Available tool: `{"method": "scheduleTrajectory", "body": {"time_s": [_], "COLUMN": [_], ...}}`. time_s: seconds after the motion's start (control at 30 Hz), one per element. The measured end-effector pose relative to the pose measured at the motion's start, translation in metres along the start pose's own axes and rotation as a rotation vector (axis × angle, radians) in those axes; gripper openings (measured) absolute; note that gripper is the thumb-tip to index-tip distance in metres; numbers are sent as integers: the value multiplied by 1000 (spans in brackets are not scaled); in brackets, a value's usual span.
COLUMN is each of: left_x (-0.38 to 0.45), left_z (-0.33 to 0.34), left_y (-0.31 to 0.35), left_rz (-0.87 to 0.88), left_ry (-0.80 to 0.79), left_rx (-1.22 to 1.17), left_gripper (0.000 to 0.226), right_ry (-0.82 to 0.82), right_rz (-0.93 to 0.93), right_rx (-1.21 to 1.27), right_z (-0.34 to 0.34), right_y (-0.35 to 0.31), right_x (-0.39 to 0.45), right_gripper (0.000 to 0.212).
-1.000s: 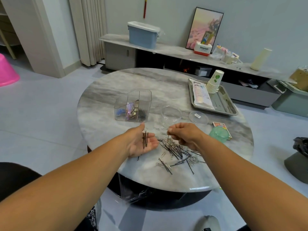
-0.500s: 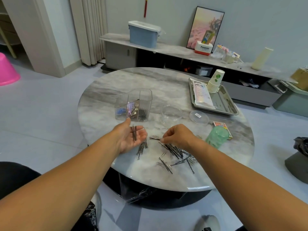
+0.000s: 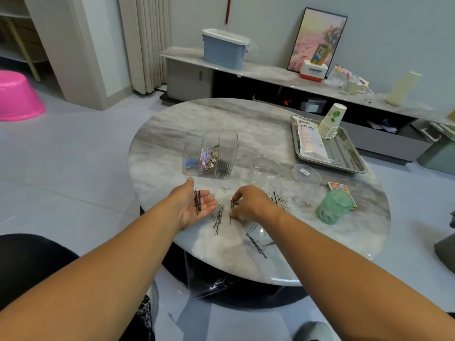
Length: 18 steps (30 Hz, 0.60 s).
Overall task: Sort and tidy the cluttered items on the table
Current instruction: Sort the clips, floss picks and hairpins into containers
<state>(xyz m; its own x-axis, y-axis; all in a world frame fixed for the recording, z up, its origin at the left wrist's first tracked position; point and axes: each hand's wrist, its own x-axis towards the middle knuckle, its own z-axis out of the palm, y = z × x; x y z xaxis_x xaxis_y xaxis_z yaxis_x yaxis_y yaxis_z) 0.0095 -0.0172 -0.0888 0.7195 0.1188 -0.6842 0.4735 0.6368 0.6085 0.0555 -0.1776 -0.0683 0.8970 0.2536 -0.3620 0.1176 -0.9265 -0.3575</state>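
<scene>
Black bobby pins and clear paper clips lie scattered (image 3: 256,243) on the round marble table (image 3: 246,124). My left hand (image 3: 194,205) lies palm up with straight fingers and carries a small bundle of bobby pins (image 3: 197,201). My right hand (image 3: 248,203) reaches down with curled fingers and pinches bobby pins (image 3: 232,204) out of the heap. A loose clump of pins (image 3: 218,216) lies between both hands. Behind my left hand stands a clear divided organizer (image 3: 210,153) that holds hair clips and pins.
A clear round jar (image 3: 266,168) and its lid (image 3: 306,175) sit right of the organizer. A green cup (image 3: 333,206) lies beside a small card box (image 3: 338,187). A metal tray (image 3: 344,156) with a packet and stacked paper cups (image 3: 331,121) stands at the back right.
My left hand has drifted left and slightly back with its pins. My right hand has moved left onto the heap near my left palm, and the pile on the table has spread.
</scene>
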Motion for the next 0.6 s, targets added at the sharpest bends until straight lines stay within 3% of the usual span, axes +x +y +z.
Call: {"method": "scheduleTrajectory", "body": {"time_s": [0.17, 0.3, 0.6], "left_x": [4, 9, 9], "left_z": [2, 2, -1], "left_y": [-5, -3, -4], "left_rz": [22, 68, 71], "left_ry": [33, 80, 80], "left_rx": [47, -9, -71], "left_gripper": [59, 57, 59], "right_ry": [13, 33, -34], "right_rz": [48, 86, 46], "right_rx": [16, -23, -95], "right_z": [-6, -2, 5], "right_y": [6, -5, -24], "right_x": [5, 0, 0], "right_gripper": [20, 46, 47]}}
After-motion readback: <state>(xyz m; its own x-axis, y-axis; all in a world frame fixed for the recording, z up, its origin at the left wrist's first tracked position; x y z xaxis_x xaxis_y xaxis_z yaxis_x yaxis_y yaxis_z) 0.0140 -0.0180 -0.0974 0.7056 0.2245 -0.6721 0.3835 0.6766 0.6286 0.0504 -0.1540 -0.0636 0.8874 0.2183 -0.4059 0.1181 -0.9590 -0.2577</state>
